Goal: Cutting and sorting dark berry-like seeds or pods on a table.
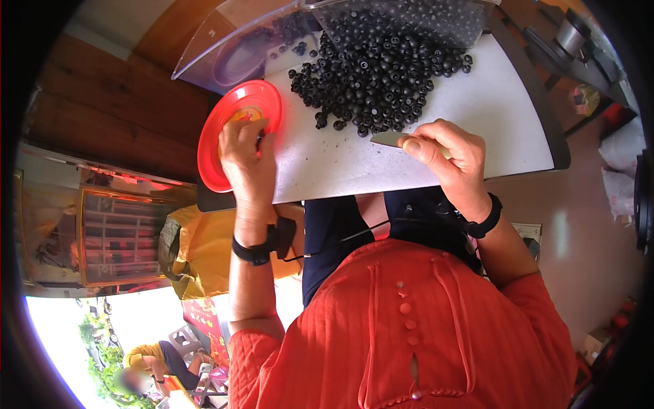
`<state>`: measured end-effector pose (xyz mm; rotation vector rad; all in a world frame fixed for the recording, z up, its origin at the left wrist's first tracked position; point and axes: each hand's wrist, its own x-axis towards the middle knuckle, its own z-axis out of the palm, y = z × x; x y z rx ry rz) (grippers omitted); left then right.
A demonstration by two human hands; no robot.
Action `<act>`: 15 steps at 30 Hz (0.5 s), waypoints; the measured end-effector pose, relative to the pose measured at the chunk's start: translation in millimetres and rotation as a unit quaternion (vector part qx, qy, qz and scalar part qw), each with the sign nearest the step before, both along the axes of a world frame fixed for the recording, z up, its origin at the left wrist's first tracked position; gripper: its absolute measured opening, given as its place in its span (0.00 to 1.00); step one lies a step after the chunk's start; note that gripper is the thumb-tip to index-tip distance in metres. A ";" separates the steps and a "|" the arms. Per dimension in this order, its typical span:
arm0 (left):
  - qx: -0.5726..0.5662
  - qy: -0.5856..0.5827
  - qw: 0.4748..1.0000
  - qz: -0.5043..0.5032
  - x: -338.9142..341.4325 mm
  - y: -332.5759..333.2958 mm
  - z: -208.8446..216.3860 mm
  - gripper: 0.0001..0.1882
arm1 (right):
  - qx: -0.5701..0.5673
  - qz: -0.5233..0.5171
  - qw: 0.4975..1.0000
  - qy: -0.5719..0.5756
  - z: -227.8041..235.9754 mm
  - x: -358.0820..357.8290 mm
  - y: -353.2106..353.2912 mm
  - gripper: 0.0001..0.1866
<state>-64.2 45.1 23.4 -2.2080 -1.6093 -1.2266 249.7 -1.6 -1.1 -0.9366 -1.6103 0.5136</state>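
My left hand (pixel 245 160) hovers over a red round plate (pixel 207 153) at the left edge of the white work surface (pixel 313 180). Its fingers are curled, with a small dark piece showing between thumb and fingertips; it looks like one of the black round parts. In my right hand (pixel 449 157) is a small knife (pixel 388 139), its blade pointing left, just below the pile. That pile of small black round parts (pixel 375 82), several with a hollow or rim, spreads over the middle of the surface.
A clear plastic bin (pixel 409 27) at the far edge spills parts onto the surface. A clear panel (pixel 238 51) stands behind the plate. Below left hangs a yellow bag (pixel 204 245). Another person (pixel 163 361) sits at the lower left. White sacks (pixel 620 163) lie at the right.
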 end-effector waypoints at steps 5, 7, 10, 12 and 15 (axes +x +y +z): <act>-0.075 -0.012 0.993 -0.090 63.2 -5.4 -3.1 0.09 | 0.002 0.001 0.999 0.036 -2.8 -1.5 -0.5 0.09; -0.065 0.036 0.993 -0.088 74.8 2.4 -12.3 0.09 | 0.002 -0.003 0.999 0.036 -2.3 -2.5 0.0 0.09; -0.061 0.108 0.990 -0.074 78.5 8.1 -14.4 0.09 | 0.017 -0.003 1.000 0.024 -2.1 -2.6 -0.1 0.09; -0.067 0.132 0.987 -0.064 78.3 7.3 -12.5 0.09 | 0.029 0.000 0.999 0.026 -2.0 -1.9 0.7 0.09; -0.090 0.100 0.981 -0.139 69.8 -1.8 -3.0 0.09 | 0.039 0.005 0.999 0.023 -2.0 0.5 0.8 0.09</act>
